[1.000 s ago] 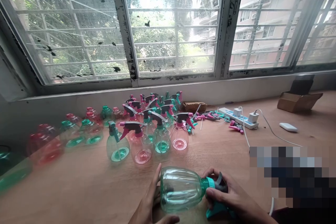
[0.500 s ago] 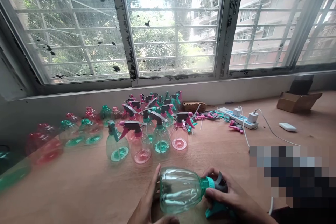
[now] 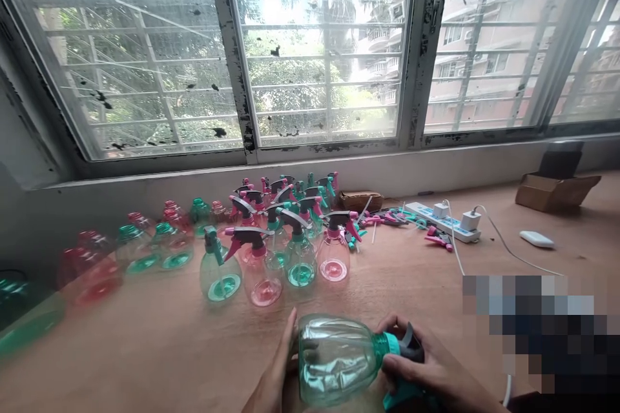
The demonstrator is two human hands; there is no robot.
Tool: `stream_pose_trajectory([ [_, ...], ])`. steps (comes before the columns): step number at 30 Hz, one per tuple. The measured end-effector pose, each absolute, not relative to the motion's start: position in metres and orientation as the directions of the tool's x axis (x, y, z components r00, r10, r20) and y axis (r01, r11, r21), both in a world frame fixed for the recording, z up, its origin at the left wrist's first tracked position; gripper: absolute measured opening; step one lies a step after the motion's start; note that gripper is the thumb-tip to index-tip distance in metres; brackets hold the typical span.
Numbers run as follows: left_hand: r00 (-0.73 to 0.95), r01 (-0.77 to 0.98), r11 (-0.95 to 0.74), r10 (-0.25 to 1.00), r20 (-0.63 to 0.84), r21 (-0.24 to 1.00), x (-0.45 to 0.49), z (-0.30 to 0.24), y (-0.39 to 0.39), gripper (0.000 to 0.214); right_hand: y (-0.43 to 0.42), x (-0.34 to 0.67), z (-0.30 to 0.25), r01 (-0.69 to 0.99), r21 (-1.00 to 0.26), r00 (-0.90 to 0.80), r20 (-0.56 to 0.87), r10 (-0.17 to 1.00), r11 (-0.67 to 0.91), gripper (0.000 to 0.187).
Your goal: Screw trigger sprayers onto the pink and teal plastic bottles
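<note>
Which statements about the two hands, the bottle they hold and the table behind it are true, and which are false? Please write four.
1. The clear green plastic spray bottle lies sideways between the left hand and the right hand. True.
2. The right hand grips the bottle's base. False: it grips the teal and grey trigger head; the left hand is at the base.
3. The white power strip has nothing plugged in. False: two white plugs sit in it.
4. Many pink and green plastic bottles stand on the wooden table behind. True.
</note>
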State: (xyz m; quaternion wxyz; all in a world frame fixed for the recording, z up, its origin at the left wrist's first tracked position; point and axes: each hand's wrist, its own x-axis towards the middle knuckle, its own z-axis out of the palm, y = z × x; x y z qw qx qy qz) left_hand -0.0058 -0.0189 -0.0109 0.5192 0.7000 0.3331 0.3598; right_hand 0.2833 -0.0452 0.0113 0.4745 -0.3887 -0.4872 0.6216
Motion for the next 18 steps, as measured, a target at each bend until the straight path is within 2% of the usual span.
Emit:
stream_pose_trajectory([
  [3,0.527,0.105,-0.219,0.840,0.132,0.970,-0.0063,-0.0108,-0.0191,0.124,-0.0451,0.2825,0.0115,-0.227,-0.969,-0.261,-0.034,0.965,-0.096,0.044],
  [11,0.516,0.163,-0.291,0.840,0.171,0.943,-0.0039,-0.0058,-0.0186,0.109,-0.0455,0.2829,0.0109,-0.261,-0.960,-0.277,-0.028,0.960,-0.103,0.043],
  [18,0.519,0.143,-0.241,0.844,0.134,0.960,-0.0075,-0.0068,-0.0213,0.116,-0.0440,0.2842,0.0102,-0.252,-0.964,-0.276,-0.013,0.961,-0.086,0.043],
])
